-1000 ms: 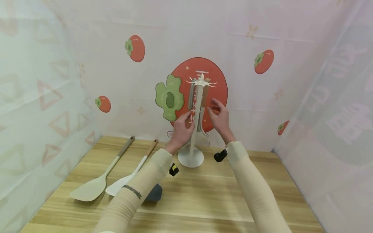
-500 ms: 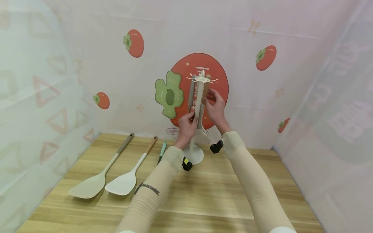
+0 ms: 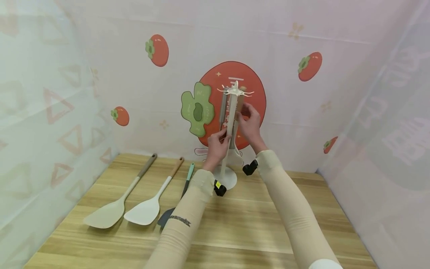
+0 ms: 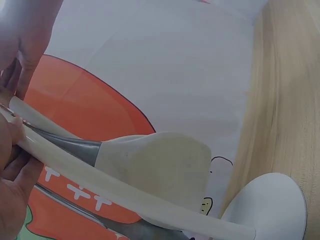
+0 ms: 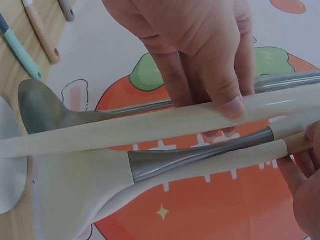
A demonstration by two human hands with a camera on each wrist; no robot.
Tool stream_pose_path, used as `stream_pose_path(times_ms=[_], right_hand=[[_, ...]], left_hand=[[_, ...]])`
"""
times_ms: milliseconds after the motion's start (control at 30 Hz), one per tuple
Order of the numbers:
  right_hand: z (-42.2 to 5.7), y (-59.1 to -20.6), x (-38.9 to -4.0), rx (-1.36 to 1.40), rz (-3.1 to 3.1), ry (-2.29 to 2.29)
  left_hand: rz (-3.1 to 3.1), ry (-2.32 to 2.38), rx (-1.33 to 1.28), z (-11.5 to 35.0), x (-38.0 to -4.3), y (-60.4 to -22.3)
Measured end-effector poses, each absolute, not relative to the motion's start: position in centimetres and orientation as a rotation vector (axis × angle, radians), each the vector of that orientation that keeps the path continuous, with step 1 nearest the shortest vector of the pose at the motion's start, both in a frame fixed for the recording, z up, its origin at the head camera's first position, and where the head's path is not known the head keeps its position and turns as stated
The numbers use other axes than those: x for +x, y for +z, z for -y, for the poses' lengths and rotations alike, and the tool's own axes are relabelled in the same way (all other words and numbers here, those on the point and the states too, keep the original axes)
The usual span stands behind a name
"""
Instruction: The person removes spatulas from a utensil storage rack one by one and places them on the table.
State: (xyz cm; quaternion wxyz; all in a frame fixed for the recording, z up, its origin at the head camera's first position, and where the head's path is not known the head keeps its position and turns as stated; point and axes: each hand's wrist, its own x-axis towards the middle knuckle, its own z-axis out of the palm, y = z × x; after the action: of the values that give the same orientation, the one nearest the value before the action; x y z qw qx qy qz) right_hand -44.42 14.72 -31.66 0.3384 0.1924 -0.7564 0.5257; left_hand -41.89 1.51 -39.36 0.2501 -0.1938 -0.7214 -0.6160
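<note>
A white utensil stand [image 3: 232, 119] rises from a round base [image 3: 230, 178], with a ring of hooks at its top. My left hand [image 3: 216, 149] holds its pole partway up; in the right wrist view the thumb lies over the pole, the fingers behind. My right hand [image 3: 251, 123] pinches the wooden handle [image 3: 240, 101] of a hanging utensil with a white shaft [image 5: 235, 165]. Beside it hangs a utensil with a metal neck [image 5: 200, 155] and a cream head [image 4: 170, 170]. A grey-handled metal utensil [image 3: 223, 110] hangs on the left side.
On the wooden table [image 3: 268, 224] at the left lie a beige turner [image 3: 105, 215], a white turner [image 3: 144, 212] and a dark turner with a teal handle [image 3: 190, 172], partly covered by my left sleeve. A printed cloth wall [image 3: 285, 142] stands close behind the stand.
My right hand has moved up and left from beside the stand onto the wooden handle. My left hand has shifted slightly right along with its forearm, uncovering more of the turners.
</note>
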Motion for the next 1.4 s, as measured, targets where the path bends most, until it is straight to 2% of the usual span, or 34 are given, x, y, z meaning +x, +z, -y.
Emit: stream_pose_path(times_ms=[500,833,1400], right_hand=[[-15.7,-31.8,-43.4,0.474,1.940,1.468],[-15.9,-30.0,-39.3,0.541,1.980,1.444],[-16.5,-30.3,-39.0,0.587,1.904,1.408]], left_hand=[[1.904,-1.768,-0.482,-1.8,-41.0,-39.9],[1.883,-1.772,-0.479,-2.0,-40.6,-40.8],[1.914,-1.773,-0.445,-1.6,-40.0,-40.9]])
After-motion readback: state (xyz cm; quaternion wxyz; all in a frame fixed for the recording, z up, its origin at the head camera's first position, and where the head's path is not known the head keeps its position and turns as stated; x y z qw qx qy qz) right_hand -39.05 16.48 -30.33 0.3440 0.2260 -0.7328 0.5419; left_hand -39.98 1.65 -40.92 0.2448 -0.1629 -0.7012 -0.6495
